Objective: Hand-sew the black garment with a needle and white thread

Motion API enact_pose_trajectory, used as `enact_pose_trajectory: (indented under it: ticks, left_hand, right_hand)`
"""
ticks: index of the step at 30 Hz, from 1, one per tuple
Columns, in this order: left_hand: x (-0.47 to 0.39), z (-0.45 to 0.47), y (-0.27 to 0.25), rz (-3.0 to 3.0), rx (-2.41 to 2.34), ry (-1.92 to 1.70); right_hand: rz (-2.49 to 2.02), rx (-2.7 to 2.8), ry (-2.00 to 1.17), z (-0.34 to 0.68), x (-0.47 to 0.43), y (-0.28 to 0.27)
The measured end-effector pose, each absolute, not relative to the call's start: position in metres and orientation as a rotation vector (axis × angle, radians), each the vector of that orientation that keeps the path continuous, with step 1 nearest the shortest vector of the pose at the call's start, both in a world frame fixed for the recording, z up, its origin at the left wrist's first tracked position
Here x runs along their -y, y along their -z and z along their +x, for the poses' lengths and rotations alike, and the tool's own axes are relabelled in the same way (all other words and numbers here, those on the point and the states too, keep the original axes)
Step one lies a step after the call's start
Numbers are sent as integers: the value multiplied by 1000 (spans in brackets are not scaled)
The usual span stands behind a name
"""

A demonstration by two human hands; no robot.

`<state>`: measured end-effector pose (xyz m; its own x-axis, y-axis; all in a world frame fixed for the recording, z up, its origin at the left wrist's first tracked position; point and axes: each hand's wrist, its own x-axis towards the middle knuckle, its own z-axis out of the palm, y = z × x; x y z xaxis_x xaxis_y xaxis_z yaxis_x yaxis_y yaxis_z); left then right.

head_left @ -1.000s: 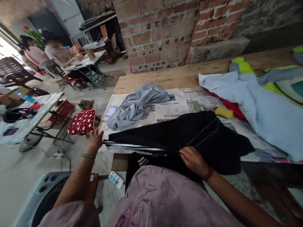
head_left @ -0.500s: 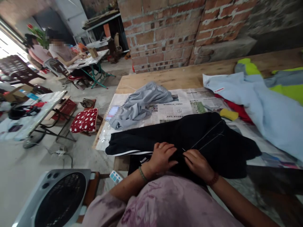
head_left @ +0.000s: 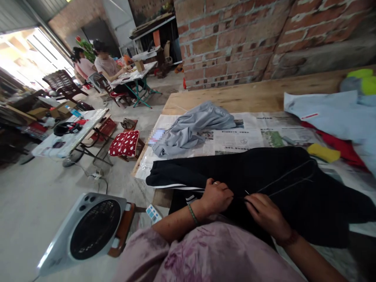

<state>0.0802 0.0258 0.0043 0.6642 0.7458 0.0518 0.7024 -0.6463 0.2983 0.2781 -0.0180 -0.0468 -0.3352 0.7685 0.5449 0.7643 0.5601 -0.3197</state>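
A black garment (head_left: 235,168) with white stripes along one edge lies across the near side of the table and hangs over its front edge. My left hand (head_left: 217,197), wearing a ring, is closed on the cloth near that edge. Just to its right, my right hand (head_left: 266,213) is closed too, its fingertips pinched at the cloth. A thin bright needle (head_left: 247,192) sticks up at those right fingertips. Pale thread (head_left: 289,177) trails in a long loop over the black cloth to the right. My fingertips hide where needle and cloth meet.
Newspaper (head_left: 249,135) covers the wooden table (head_left: 188,100). On it lie a crumpled grey garment (head_left: 188,129), a yellow piece (head_left: 324,152) and light blue cloth (head_left: 326,103). A fan-like appliance (head_left: 94,227) and a red cushioned stool (head_left: 124,143) stand left. Two people sit behind.
The camera view has swung left, so everything sits further right in the picture. My left fingers are more curled on the black cloth. The needle still shows at my right fingertips.
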Motion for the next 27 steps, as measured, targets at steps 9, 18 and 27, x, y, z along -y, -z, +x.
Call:
enact_pose_trajectory:
  ticks: [9,18,27]
  left_hand:
    - [-29,76,-19,2545,-1227,-66]
    - [-25,74,-7,2701,-1170,-112]
    - [-28,71,5,2759,-1082,-234]
  right_hand:
    - [-1255,2145,-36,273,18,41]
    - [-1286,2155,-53,274,20,47]
    - [-1347,2111,-37,276,16,46]
